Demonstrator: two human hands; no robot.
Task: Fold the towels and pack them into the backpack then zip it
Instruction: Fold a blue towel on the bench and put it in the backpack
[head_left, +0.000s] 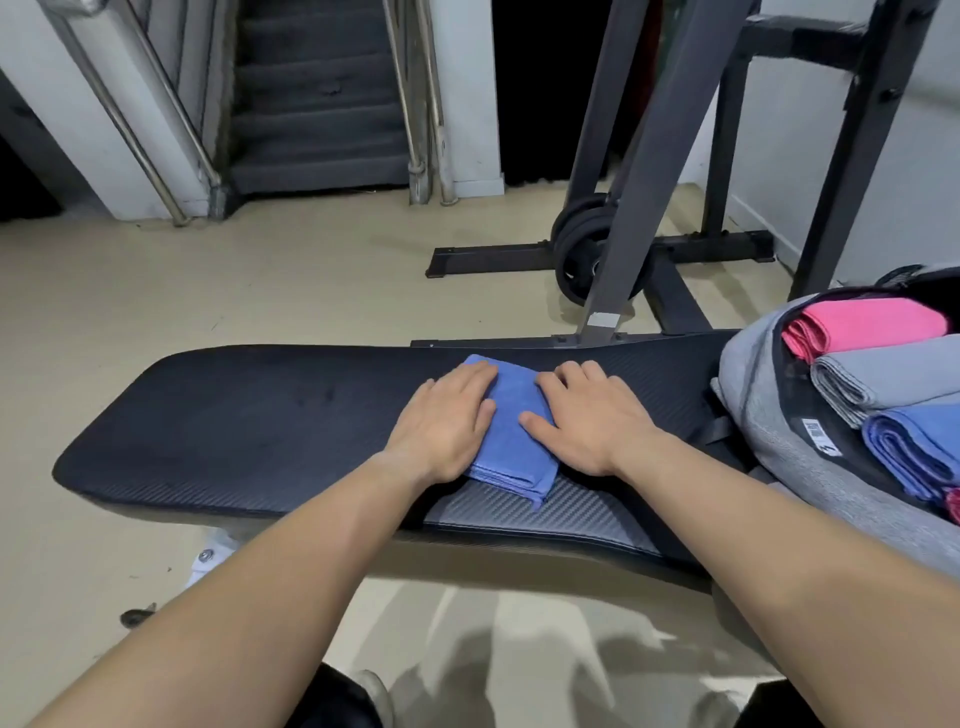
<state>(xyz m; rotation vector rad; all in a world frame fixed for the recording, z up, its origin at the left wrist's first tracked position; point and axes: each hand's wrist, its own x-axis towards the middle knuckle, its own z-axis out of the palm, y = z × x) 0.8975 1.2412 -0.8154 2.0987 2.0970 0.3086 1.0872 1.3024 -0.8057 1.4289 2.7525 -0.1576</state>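
- Stairs (317, 98) rise at the back left, with steel handrails (150, 119) on both sides.
- Bench (249, 431), black with a woven carbon-look pad, runs across the middle of the room on a beige floor.
- Left hand (447, 421) lies flat, palm down, fingers together and stretched out, pressing on the left edge of the blue towel (511, 441); it is not gripping anything.
- Blue towel sits folded into a narrow rectangle at the middle of the bench, its layered edges showing at the near end, between the two hands.
- Right hand (587, 415) lies flat as well, fingers spread slightly, resting on the towel's right edge and on the pad beside it; nothing is clamped in it.
- Rack (675, 156) of dark steel stands behind the bench, with black weight plates (582, 249) leaning at its foot.
- Backpack (763, 410), grey, lies unzipped on the right end of the bench, well apart from the hands.
- Inside it, far to near: a pink towel (862, 327), a grey towel (883, 379), a second blue one (909, 441) and a sliver of red at the frame edge, all folded.
- Label (821, 436), white, is sewn inside the backpack's rim; its print is too small to read.
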